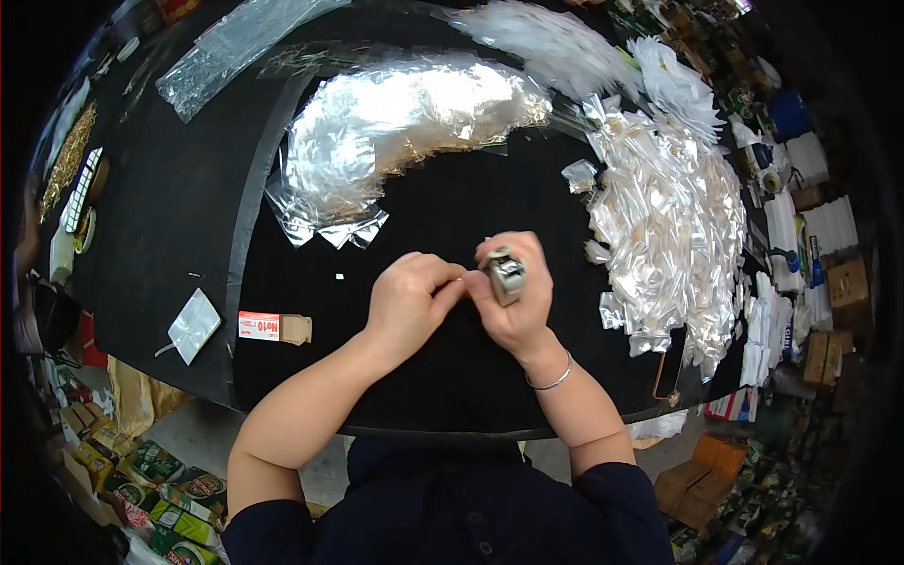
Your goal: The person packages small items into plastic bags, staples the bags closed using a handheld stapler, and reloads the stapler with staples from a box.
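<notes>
My right hand (520, 299) is wrapped round a small stapler (507, 271), its metal end facing up, slightly blurred. Close beside it, my left hand (414, 294) pinches thumb and forefinger together; whatever lies between them is too small to make out. The fingertips of both hands nearly meet above the black table (433, 363). Left of my left forearm lies a red and white box marked No10 (259, 326), its brown inner tray partly slid out. A tiny white piece (340, 276) rests between that box and the row of clear packets (330, 169).
A big heap of shiny filled packets (669, 226) covers the right side, with white feathery bundles (556, 47) behind. A clear plastic bag (240, 52) lies back left; a white square object (195, 326) sits front left. Cartons (702, 485) stand on the floor.
</notes>
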### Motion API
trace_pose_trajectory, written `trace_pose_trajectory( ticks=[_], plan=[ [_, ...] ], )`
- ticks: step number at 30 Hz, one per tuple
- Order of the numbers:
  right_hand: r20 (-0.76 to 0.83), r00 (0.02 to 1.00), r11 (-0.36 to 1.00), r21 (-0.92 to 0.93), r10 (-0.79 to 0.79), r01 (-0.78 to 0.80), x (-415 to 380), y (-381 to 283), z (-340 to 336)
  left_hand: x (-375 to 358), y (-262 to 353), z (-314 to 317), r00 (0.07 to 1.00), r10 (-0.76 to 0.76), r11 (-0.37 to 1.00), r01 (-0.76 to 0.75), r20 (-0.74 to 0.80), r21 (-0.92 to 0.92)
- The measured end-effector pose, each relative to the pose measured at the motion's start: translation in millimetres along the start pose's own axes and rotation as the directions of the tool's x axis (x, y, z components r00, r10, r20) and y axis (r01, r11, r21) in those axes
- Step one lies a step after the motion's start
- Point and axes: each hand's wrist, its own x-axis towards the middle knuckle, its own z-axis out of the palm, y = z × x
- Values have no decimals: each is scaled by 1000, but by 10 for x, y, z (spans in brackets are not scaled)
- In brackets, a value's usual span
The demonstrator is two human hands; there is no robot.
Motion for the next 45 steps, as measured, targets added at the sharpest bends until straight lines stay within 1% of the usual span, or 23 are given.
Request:
trace_pose_trajectory(
  ticks=[1, 4, 5, 7, 8, 11, 12, 14, 18, 22, 26, 27, 29, 31, 34, 35, 36, 37, 38, 39, 41, 43, 45],
  plan=[
    [-2, 1000, 1000, 0, 0, 0, -12, -4, -10, -15, 29, 13, 1000, 1, 1000, -1, 31, -1],
    [129, 985, 958, -279, 113, -73, -72, -4, -114, -26, 105, 51, 999, 0, 999, 3, 54, -51],
    [138, 984, 959, -276, 108, -67, -58, 13, -150, -22, 133, 48, 999, -6, 995, 10, 40, -97],
    [-45, 981, 880, -436, 190, -191, -7, 35, -199, -39, 139, 24, 1000, -21, 990, 22, 11, -140],
    [-30, 983, 885, -431, 180, -176, 44, 69, -182, -43, 129, 5, 999, -12, 995, 16, 42, -95],
    [30, 985, 953, -258, 169, -156, 288, 191, -38, -94, 99, -42, 994, -12, 1000, 11, 104, 8],
    [35, 985, 956, -252, 166, -152, 358, 176, 55, -121, 98, -21, 983, 36, 999, -37, 178, 6],
    [286, 868, 909, -38, 407, -414, 503, 96, 333, -158, 102, 44, 938, 133, 991, -136, 320, -15],
    [321, 877, 934, -120, 357, -336, 678, 259, 877, -168, 51, 48, 951, 146, 989, -142, 271, -31],
    [355, 821, 889, -77, 447, -450, 783, 245, 1077, -171, 21, 32, 949, 141, 990, -142, 281, -16],
    [271, 848, 886, -46, 455, -461, 728, 347, 1029, -167, 32, 8, 953, 128, 992, -120, 275, -47],
    [204, 868, 888, -14, 453, -460, 695, 352, 946, -162, 34, -7, 953, 129, 992, -120, 275, -49],
    [133, 883, 890, 14, 450, -456, 629, 366, 741, -128, 21, -56, 975, 88, 996, -86, 202, -17],
    [30, 940, 939, -68, 340, -338, 528, 366, 483, -84, 11, -92, 983, 70, 998, -69, 169, -11],
    [4, 908, 908, -8, 420, -420, 385, 266, 119, 20, -20, -122, 971, -236, 949, 220, -45, -228],
    [-6, 890, 889, 27, 457, -456, 344, 216, 34, 46, -51, -103, 972, -231, 948, 217, -36, -231],
    [-16, 887, 887, 23, 461, -461, 303, 154, -30, 64, -92, -75, 947, -299, 920, 252, -120, -302],
    [39, 858, 851, 116, 511, -512, 267, 82, -92, 77, -121, -63, 908, -370, 885, 280, -196, -372],
    [100, 828, 802, 207, 552, -560, 236, 23, -147, 85, -146, -71, 911, -367, 885, 280, -187, -372],
    [166, 795, 741, 293, 583, -604, 207, -5, -187, 89, -173, -91, 926, -366, 837, 285, -91, -468],
    [183, 769, 715, 289, 612, -637, 103, 18, -189, 96, -206, -128, 938, -331, 707, 316, 100, -633],
    [233, 715, 661, 276, 659, -698, -1, 35, -156, 91, -212, -145, 928, -344, 725, 359, 143, -588],
    [226, 714, 651, 296, 663, -699, -39, 32, -142, 88, -199, -167, 902, -380, 756, 431, 205, -493]
  ],
)
